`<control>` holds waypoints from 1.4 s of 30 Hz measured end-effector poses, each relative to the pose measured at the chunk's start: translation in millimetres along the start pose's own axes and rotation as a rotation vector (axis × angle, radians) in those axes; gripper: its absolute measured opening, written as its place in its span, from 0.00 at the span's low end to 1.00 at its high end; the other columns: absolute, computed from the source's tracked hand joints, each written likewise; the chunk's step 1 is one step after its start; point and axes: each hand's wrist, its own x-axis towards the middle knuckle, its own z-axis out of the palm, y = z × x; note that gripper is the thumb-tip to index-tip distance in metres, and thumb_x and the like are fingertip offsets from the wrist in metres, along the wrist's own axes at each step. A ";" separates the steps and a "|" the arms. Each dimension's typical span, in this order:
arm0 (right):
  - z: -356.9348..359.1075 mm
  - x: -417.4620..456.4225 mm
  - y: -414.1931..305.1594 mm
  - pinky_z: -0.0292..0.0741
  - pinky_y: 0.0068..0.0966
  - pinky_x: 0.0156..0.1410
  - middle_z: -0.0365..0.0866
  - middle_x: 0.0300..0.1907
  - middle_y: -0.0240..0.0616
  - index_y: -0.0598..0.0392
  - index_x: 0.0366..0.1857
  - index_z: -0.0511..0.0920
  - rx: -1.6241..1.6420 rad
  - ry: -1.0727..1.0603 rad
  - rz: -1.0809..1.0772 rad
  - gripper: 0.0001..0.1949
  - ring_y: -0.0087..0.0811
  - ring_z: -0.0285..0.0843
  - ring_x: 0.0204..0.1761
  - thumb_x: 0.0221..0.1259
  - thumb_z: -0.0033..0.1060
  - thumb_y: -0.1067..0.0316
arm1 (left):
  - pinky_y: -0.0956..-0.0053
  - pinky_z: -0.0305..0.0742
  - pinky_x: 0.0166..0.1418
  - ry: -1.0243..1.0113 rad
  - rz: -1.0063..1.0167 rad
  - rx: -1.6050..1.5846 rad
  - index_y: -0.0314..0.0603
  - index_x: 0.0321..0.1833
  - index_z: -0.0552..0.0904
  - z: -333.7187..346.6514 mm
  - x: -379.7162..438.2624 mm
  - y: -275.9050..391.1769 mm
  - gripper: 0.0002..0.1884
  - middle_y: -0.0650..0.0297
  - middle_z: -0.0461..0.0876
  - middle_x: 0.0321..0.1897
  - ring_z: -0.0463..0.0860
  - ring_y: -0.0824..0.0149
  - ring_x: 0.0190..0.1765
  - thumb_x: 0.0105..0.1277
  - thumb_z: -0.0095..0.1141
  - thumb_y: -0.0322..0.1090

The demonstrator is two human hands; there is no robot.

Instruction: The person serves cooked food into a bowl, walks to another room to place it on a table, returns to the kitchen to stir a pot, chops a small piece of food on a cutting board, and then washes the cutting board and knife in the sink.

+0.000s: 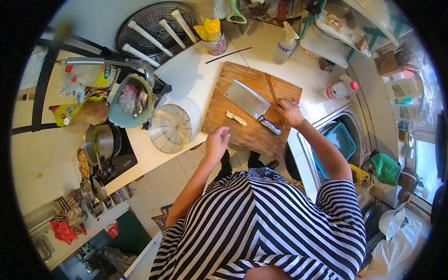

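Note:
A wooden cutting board (217, 105) lies on the white counter before me. A cleaver (246, 99) rests flat on it, its handle pointing towards the lower right. Left of the handle lies a pale, elongated piece of food (236, 118). My right hand (289, 111) is at the board's right side, its fingers at the lower end of a pair of wooden chopsticks (271, 86); whether it grips them cannot be made out. My left hand (217, 140) hovers by the board's lower left edge, fingers curled, with nothing visible in it.
A round wire strainer (170, 128) stands left of the board, near a pale green bowl (115, 108). Behind are a dark stick (229, 55), a can (216, 46) and a spray bottle (285, 47). A sink with a blue basket (341, 140) is at right, pots (105, 140) at left.

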 end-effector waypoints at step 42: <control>-15.0 17.2 -216.2 0.71 0.51 0.40 0.76 0.30 0.68 0.67 0.37 0.78 0.639 0.029 0.851 0.24 0.66 0.76 0.38 0.74 0.39 0.52 | 0.62 0.74 0.50 0.199 0.259 0.165 0.37 0.38 0.81 27.2 28.5 -69.9 0.11 0.55 0.80 0.40 0.79 0.50 0.46 0.50 0.62 0.21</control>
